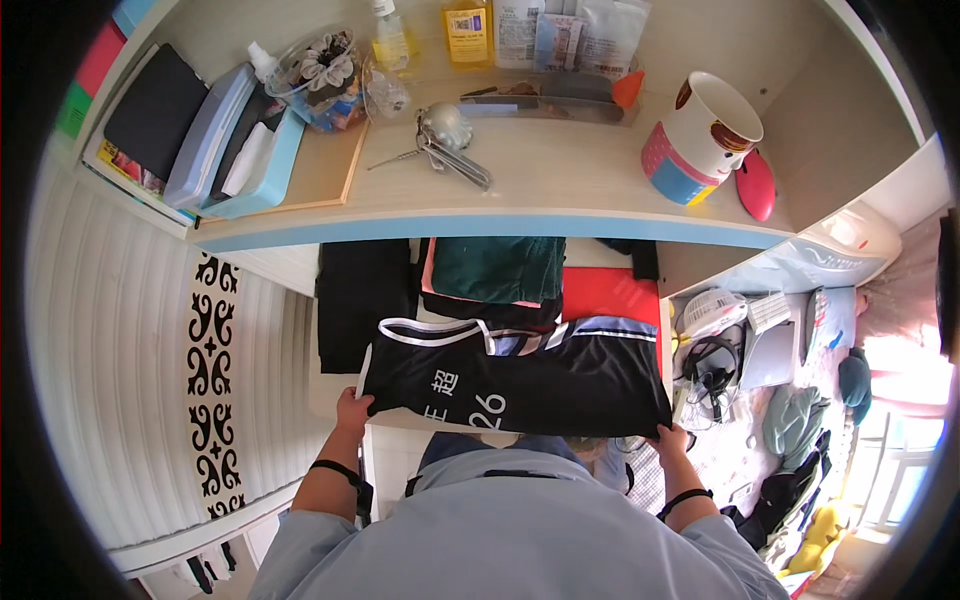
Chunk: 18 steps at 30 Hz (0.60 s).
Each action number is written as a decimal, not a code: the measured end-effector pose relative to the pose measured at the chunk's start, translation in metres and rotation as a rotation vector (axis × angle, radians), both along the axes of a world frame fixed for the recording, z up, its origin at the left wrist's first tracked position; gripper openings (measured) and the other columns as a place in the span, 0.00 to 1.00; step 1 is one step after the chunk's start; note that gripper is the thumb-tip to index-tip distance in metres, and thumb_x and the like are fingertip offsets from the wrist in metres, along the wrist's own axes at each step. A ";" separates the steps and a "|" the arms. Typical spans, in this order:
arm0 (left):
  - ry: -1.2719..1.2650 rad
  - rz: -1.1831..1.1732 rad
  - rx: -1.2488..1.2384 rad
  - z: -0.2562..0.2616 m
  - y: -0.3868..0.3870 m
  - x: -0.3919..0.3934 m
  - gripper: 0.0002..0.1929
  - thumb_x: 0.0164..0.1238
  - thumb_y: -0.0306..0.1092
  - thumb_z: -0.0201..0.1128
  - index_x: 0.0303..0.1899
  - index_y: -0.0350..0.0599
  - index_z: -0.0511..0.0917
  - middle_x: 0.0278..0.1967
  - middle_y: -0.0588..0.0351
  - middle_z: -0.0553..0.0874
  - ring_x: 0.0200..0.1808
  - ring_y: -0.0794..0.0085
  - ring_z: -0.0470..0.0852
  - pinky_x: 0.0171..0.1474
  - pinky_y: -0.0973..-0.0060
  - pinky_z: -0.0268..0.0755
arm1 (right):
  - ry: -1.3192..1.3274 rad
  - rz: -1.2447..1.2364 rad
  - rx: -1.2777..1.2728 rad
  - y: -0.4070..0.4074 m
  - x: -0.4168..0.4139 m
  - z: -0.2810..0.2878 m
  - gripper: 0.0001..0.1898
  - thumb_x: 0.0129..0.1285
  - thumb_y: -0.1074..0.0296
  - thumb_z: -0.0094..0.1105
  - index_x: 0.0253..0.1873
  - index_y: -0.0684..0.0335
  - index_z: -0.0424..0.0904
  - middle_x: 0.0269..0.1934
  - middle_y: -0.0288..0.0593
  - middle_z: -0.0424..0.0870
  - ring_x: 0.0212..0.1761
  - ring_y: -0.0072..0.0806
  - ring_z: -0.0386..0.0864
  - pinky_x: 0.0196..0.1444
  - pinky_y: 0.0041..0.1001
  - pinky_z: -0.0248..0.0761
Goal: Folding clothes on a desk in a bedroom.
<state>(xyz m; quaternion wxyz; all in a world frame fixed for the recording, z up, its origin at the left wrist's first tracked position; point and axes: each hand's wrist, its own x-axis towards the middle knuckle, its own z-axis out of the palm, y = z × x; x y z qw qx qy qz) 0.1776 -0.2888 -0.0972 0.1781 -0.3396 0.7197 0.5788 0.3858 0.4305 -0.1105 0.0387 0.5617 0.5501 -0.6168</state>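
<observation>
A black sports jersey with white trim and printed characters (555, 382) is stretched sideways over a shelf or desk surface. At its lower left corner, my left hand (354, 409) pinches the fabric. The lower right corner is gripped by my right hand (670, 441). Behind the jersey lie a folded dark green garment (499, 268) on pink and black cloth, folded black cloth (364, 307) at the left, and a flat red item (609, 294) at the right, partly covered by the jersey.
An upper shelf with a blue edge (487, 227) overhangs the clothes. On it stand a patterned mug (697, 142), a light blue bin (281, 161), a bowl of hair ties (326, 82) and bottles. Right of the desk are a white fan (712, 311), cables and loose clothes.
</observation>
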 end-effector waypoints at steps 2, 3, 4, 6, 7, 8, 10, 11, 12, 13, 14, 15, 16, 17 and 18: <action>-0.003 0.020 -0.003 0.007 0.006 -0.003 0.21 0.62 0.25 0.64 0.58 0.37 0.72 0.50 0.48 0.83 0.49 0.59 0.84 0.46 0.59 0.83 | -0.019 0.005 -0.012 -0.002 -0.002 -0.001 0.15 0.69 0.72 0.59 0.56 0.74 0.75 0.48 0.51 0.83 0.45 0.43 0.86 0.43 0.40 0.88; 0.016 0.082 0.044 0.015 0.012 -0.003 0.21 0.62 0.26 0.65 0.57 0.35 0.73 0.47 0.47 0.84 0.44 0.59 0.85 0.43 0.61 0.84 | -0.031 0.042 -0.008 -0.004 -0.004 0.001 0.15 0.69 0.71 0.60 0.57 0.72 0.75 0.49 0.50 0.82 0.46 0.42 0.85 0.44 0.41 0.88; 0.035 0.145 0.091 0.019 0.015 -0.003 0.21 0.61 0.26 0.66 0.56 0.33 0.75 0.45 0.45 0.85 0.40 0.60 0.86 0.40 0.63 0.85 | -0.044 0.078 -0.003 -0.008 -0.007 0.002 0.16 0.69 0.69 0.61 0.57 0.70 0.75 0.49 0.49 0.82 0.47 0.42 0.85 0.44 0.41 0.88; 0.049 0.111 0.002 0.016 0.016 -0.002 0.21 0.61 0.27 0.66 0.56 0.35 0.75 0.43 0.46 0.85 0.40 0.61 0.87 0.39 0.64 0.85 | -0.085 0.072 0.013 -0.017 -0.015 0.004 0.17 0.70 0.67 0.61 0.59 0.67 0.75 0.51 0.48 0.81 0.48 0.41 0.84 0.44 0.41 0.88; 0.061 0.077 -0.087 0.014 0.016 -0.001 0.21 0.61 0.28 0.67 0.56 0.36 0.76 0.42 0.46 0.86 0.39 0.62 0.87 0.39 0.65 0.84 | -0.127 0.066 0.030 -0.022 -0.019 0.006 0.18 0.70 0.65 0.62 0.60 0.65 0.75 0.52 0.47 0.81 0.50 0.41 0.83 0.44 0.41 0.87; 0.064 0.083 -0.092 0.012 0.016 -0.002 0.21 0.61 0.28 0.67 0.56 0.36 0.76 0.42 0.46 0.86 0.39 0.62 0.87 0.39 0.65 0.84 | -0.124 0.072 0.025 -0.025 -0.023 0.009 0.18 0.70 0.65 0.62 0.60 0.65 0.75 0.52 0.47 0.81 0.50 0.41 0.83 0.44 0.41 0.87; 0.110 -0.098 -0.332 0.005 0.012 -0.004 0.21 0.60 0.33 0.68 0.54 0.37 0.79 0.38 0.45 0.87 0.39 0.60 0.87 0.42 0.64 0.83 | -0.130 0.035 0.041 -0.027 -0.027 0.009 0.20 0.70 0.61 0.63 0.62 0.62 0.74 0.54 0.44 0.80 0.52 0.40 0.82 0.44 0.41 0.87; 0.111 -0.089 -0.344 0.002 0.008 -0.005 0.21 0.60 0.33 0.68 0.54 0.37 0.79 0.38 0.45 0.87 0.39 0.60 0.87 0.42 0.64 0.83 | -0.117 -0.035 0.030 -0.027 -0.027 0.009 0.22 0.71 0.59 0.63 0.64 0.62 0.73 0.54 0.44 0.80 0.52 0.41 0.82 0.43 0.42 0.86; 0.116 -0.183 -0.418 -0.001 0.005 -0.007 0.21 0.60 0.35 0.69 0.53 0.37 0.80 0.37 0.44 0.88 0.39 0.57 0.88 0.44 0.64 0.82 | -0.133 -0.023 0.048 -0.026 -0.027 0.009 0.22 0.72 0.59 0.62 0.65 0.61 0.73 0.54 0.45 0.80 0.52 0.41 0.82 0.42 0.42 0.86; 0.118 -0.277 -0.490 -0.003 0.003 -0.008 0.21 0.60 0.38 0.70 0.52 0.37 0.81 0.37 0.44 0.88 0.40 0.55 0.88 0.46 0.63 0.81 | -0.148 -0.011 0.068 -0.021 -0.024 0.004 0.22 0.73 0.59 0.62 0.66 0.61 0.73 0.54 0.45 0.80 0.52 0.41 0.82 0.42 0.42 0.86; 0.167 -0.296 -0.549 -0.005 0.001 -0.007 0.23 0.61 0.42 0.70 0.54 0.38 0.82 0.41 0.42 0.89 0.43 0.50 0.89 0.51 0.61 0.79 | -0.125 -0.013 0.070 -0.017 -0.021 -0.001 0.21 0.73 0.59 0.61 0.65 0.61 0.73 0.53 0.46 0.81 0.50 0.41 0.82 0.40 0.42 0.86; 0.164 -0.292 -0.555 -0.002 0.005 -0.006 0.23 0.61 0.42 0.70 0.54 0.38 0.82 0.41 0.42 0.89 0.43 0.50 0.89 0.51 0.61 0.79 | -0.121 0.013 0.060 -0.011 -0.015 -0.007 0.20 0.74 0.61 0.61 0.64 0.61 0.74 0.52 0.46 0.81 0.50 0.41 0.82 0.40 0.42 0.86; 0.205 -0.336 -0.581 0.004 0.009 -0.008 0.24 0.61 0.42 0.71 0.55 0.39 0.82 0.42 0.41 0.90 0.45 0.50 0.89 0.51 0.60 0.79 | -0.081 -0.017 0.042 -0.010 -0.011 -0.009 0.19 0.73 0.61 0.60 0.64 0.61 0.74 0.52 0.46 0.81 0.50 0.41 0.82 0.40 0.42 0.85; 0.246 -0.380 -0.605 0.012 0.010 -0.010 0.24 0.61 0.42 0.71 0.57 0.39 0.81 0.44 0.40 0.90 0.46 0.49 0.89 0.51 0.60 0.79 | -0.042 -0.049 0.025 -0.009 -0.008 -0.010 0.19 0.73 0.62 0.60 0.64 0.62 0.74 0.52 0.46 0.80 0.50 0.40 0.81 0.40 0.41 0.85; 0.162 -0.390 -0.535 0.011 0.005 -0.012 0.26 0.61 0.41 0.71 0.59 0.39 0.80 0.47 0.40 0.89 0.49 0.50 0.88 0.52 0.61 0.79 | -0.004 -0.078 -0.004 -0.007 -0.009 -0.012 0.18 0.73 0.65 0.60 0.63 0.62 0.74 0.52 0.46 0.81 0.50 0.40 0.81 0.40 0.39 0.85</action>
